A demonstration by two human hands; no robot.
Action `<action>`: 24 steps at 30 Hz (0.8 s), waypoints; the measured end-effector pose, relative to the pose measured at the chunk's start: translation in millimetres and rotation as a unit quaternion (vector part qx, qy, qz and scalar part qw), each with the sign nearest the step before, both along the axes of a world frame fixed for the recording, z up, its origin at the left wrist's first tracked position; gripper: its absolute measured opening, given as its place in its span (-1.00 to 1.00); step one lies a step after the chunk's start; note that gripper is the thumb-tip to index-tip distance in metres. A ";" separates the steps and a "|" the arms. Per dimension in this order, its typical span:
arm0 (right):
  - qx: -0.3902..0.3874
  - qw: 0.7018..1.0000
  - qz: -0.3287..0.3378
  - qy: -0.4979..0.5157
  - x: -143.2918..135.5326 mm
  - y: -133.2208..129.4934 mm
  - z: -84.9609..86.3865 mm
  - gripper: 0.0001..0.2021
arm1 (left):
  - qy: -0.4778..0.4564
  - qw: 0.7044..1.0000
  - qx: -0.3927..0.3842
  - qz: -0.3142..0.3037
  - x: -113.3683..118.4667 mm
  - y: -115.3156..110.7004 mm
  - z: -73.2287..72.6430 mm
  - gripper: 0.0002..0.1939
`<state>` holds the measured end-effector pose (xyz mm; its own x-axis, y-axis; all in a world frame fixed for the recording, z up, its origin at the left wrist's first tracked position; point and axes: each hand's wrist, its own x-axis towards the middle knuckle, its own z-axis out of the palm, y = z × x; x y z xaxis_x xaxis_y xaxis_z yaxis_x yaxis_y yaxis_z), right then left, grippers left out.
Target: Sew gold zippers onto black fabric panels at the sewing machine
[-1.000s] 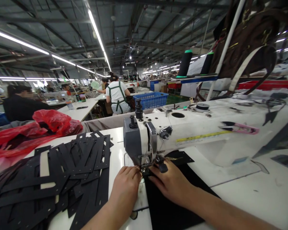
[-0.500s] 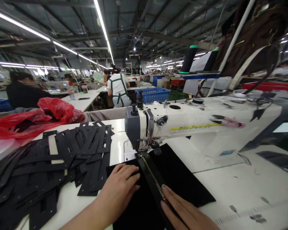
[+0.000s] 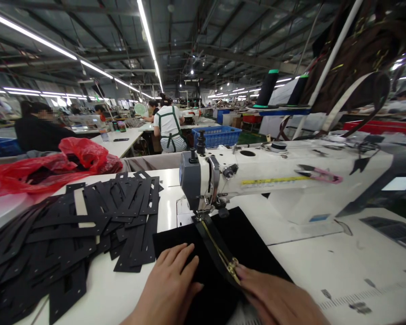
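Note:
A black zipper (image 3: pixel 214 243) with gold teeth lies along a black fabric panel (image 3: pixel 250 243), its far end under the presser foot of a white sewing machine (image 3: pixel 274 167). My left hand (image 3: pixel 172 282) rests on the panel left of the zipper, fingers stretched out and holding nothing. Around the near end of the zipper, my right hand (image 3: pixel 277 293) is closed, just beside the gold slider (image 3: pixel 232 267). Its thumb is mostly hidden. Near that hand the panel's edge looks raised off the table.
A heap of black cut-out pieces (image 3: pixel 74 230) covers the table's left side, with a red plastic bag (image 3: pixel 77 158) behind it. Thread cones (image 3: pixel 267 90) stand above the machine; pink-handled snips (image 3: pixel 321 174) lie against its arm. Co-workers sit further back, near a blue basket (image 3: pixel 216 135).
My right hand has gone from lying flat along the zipper to gripping its near end, and the gold slider now shows. My left hand has shifted slightly towards me.

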<state>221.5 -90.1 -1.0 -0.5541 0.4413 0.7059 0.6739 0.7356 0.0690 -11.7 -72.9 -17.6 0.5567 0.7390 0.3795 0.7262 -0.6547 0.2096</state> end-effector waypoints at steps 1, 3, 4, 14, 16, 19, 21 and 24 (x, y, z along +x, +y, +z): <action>-0.035 0.998 -0.011 0.042 -3.7 5.8 11.9 -0.75 | -0.030 0.999 -0.041 -0.013 5.1 -1.3 3.0 -0.64; -0.067 0.994 -0.029 0.085 -10.8 19.5 34.9 -0.79 | -0.138 0.985 -0.097 -0.038 16.0 -1.5 11.8 -0.65; -0.062 0.994 -0.032 0.089 -14.0 26.4 44.2 -0.80 | -0.195 0.974 -0.104 -0.045 21.0 0.1 16.9 -0.66; 0.015 0.998 -0.013 0.064 -19.1 48.7 60.1 -0.83 | -0.258 0.962 0.069 -0.051 33.6 43.8 36.4 -0.90; 0.043 0.997 -0.020 0.064 -17.5 43.2 57.9 -0.84 | -0.250 0.962 0.086 -0.063 34.2 47.7 37.0 -0.94; 0.078 0.996 0.001 0.032 -34.5 23.7 35.0 -0.80 | -0.245 0.968 0.046 -0.045 34.0 51.2 42.0 -0.93; 0.020 0.999 0.030 -0.005 -61.0 10.3 7.5 -0.75 | -0.245 0.969 0.011 -0.023 32.9 52.8 47.2 -0.93; -0.125 0.989 0.062 -0.054 -96.9 9.0 -29.0 -0.74 | -0.238 0.971 0.004 -0.007 28.6 53.3 54.4 -0.93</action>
